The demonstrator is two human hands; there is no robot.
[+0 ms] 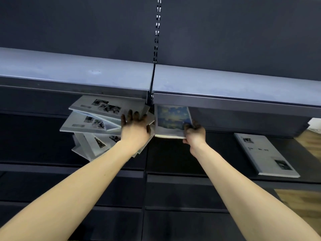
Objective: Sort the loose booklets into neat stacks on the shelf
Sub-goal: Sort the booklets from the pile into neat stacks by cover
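Several grey booklets [97, 117] with black-and-white photos lie fanned out and askew on the dark shelf, partly under the upper shelf board. My left hand [134, 126] rests flat on their right side, fingers spread and straight. A booklet with a blue and yellow cover [171, 119] lies on a small stack just right of the shelf divider. My right hand [194, 133] grips its near right corner, fingers curled over the cover. One more grey booklet [264, 153] lies alone further right.
The upper shelf board [78, 73] overhangs and hides the back of the booklets. A slotted upright [157, 32] runs up the back panel. Lower dark shelves [104, 188] sit below my arms. Wooden floor [309, 143] shows at the right edge.
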